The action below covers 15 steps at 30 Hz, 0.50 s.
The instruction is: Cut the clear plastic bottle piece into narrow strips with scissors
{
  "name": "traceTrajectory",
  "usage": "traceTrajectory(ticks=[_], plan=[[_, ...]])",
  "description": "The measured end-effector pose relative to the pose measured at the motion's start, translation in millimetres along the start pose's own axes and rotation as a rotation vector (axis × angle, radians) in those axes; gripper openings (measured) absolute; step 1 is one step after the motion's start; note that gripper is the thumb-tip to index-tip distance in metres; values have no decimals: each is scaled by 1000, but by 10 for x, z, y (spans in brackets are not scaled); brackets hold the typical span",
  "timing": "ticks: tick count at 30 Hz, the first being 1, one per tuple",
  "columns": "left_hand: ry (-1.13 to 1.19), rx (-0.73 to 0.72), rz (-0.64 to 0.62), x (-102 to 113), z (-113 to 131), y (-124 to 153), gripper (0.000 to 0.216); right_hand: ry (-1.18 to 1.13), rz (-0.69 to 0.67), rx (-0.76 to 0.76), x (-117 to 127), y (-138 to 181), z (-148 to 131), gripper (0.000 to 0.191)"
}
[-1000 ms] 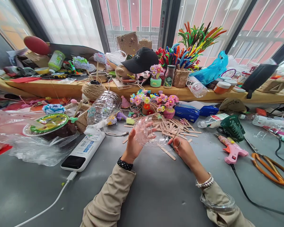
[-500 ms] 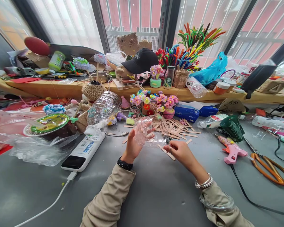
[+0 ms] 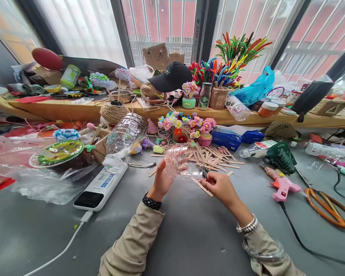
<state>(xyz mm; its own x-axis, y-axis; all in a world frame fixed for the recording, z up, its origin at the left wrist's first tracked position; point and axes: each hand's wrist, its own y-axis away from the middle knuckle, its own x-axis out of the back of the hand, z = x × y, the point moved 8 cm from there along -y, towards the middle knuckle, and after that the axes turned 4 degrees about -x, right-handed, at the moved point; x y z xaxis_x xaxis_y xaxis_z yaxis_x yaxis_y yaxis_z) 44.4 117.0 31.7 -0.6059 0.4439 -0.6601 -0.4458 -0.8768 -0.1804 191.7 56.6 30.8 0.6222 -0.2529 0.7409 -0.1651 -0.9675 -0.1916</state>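
A clear plastic bottle, cut at its right end, lies sideways in my left hand. The fingers of that hand are bent around the far side and show through the clear wall. My right hand is closed at the bottle's cut right edge. Between its thumb and fingers is a thin dark metal tool that looks like small scissors; most of it is hidden by the hand. Wooden craft sticks lie in a loose pile just behind the bottle.
Left of my hands, a white power bank lies with its cable plugged in. On the right are a pink glue gun and large orange-handled scissors. Pipe-cleaner flowers and a larger clear bottle stand behind.
Both hands hold nearly the same place, the right one a touch lower and still at the bottle's edge. The view has shifted slightly.
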Motion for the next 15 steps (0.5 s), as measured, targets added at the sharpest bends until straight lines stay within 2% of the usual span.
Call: traceTrajectory(ticks=[15], plan=[[4, 20, 48, 17, -40, -1, 70, 88, 89, -63, 18, 20, 61, 43]])
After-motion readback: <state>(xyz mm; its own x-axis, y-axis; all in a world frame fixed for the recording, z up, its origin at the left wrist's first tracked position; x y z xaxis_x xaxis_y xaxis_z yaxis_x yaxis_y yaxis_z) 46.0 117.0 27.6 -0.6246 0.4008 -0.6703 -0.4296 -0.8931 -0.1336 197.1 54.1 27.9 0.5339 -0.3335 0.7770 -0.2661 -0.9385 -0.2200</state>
